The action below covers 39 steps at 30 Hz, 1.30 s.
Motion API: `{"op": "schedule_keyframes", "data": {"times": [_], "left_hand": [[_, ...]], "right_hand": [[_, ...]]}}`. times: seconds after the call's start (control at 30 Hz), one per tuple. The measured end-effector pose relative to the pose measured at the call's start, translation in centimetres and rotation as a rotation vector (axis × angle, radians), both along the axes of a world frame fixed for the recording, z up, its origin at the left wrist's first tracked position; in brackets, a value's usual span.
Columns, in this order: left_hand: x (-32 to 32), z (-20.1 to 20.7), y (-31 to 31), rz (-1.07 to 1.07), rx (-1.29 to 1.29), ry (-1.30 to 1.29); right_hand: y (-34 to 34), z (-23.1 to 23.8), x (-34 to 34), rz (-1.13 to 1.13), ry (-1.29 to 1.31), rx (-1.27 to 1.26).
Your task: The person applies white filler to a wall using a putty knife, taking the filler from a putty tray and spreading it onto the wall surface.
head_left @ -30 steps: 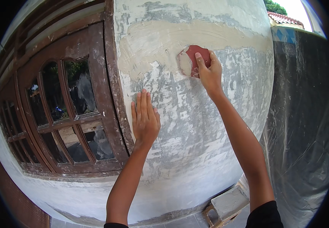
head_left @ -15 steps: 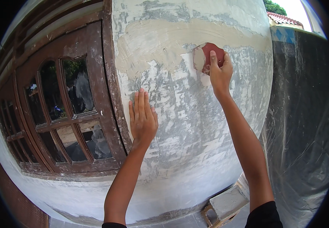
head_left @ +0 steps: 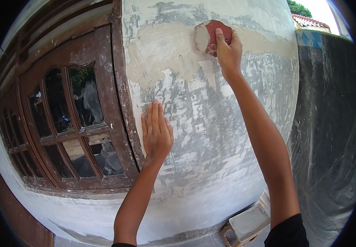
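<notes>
Head view shows us standing close to a patchy plastered wall (head_left: pixel 211 136), and we take that wall as our landmark. Our right hand (head_left: pixel 227 51) reaches high up on it, fingers pressed together and laid flat over a reddish-brown sanding pad (head_left: pixel 211 35), which lies against the wall in a pale, smoother band of filler near the top. The pad's left part looks whitened, seemingly with dust or filler. We judge the flat grip is there to spread pressure evenly across the pad, so that it rubs the surface level instead of digging in at one edge.

Our left hand (head_left: pixel 156 131) rests lower on the wall, palm flat, fingers straight and close together, thumb slightly apart. It holds nothing; it seems placed there to steady us while the other arm stretches upward.

At the wall's left edge runs a dark brown wooden window frame (head_left: pixel 120 103), with arched glass panes (head_left: pixel 83 99) beyond it. To the right of the wall hangs a sheet of clear plastic (head_left: pixel 330 144), probably draped to keep dust off what lies behind. At the foot of the wall, below our right arm, sits a grey block (head_left: pixel 248 222) on a small wooden piece.
</notes>
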State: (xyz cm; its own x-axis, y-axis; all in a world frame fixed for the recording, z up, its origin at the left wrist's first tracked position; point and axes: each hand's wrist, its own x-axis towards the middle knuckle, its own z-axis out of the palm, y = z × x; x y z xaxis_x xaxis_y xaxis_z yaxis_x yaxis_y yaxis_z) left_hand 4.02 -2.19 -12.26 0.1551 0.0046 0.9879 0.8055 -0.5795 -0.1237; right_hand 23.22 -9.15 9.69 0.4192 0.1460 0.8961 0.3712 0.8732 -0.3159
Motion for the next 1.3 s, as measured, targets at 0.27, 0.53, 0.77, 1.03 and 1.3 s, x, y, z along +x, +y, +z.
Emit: {"op": "schedule_keyframes", "data": {"times": [0.27, 0.53, 0.77, 1.03, 1.3], "left_hand": [[-0.3, 0.0, -0.1, 0.019, 0.0, -0.007], [-0.4, 0.0, -0.1, 0.008, -0.012, -0.006], [-0.4, -0.2, -0.3, 0.023, 0.011, -0.014], [2.2, -2.7, -1.3, -0.042, -0.057, -0.059], [9.5, -9.0, -7.1, -0.254, -0.289, -0.016]], "right_hand": [[0.1, -1.0, 0.7, 0.017, 0.189, -0.021], [0.2, -0.9, 1.4, 0.114, 0.353, -0.013], [3.6, -1.5, 1.4, -0.289, 0.097, -0.079], [1.9, -4.6, -3.1, -0.112, -0.113, 0.046], [-3.8, -8.9, 14.8, 0.13, 0.491, -0.175]]}}
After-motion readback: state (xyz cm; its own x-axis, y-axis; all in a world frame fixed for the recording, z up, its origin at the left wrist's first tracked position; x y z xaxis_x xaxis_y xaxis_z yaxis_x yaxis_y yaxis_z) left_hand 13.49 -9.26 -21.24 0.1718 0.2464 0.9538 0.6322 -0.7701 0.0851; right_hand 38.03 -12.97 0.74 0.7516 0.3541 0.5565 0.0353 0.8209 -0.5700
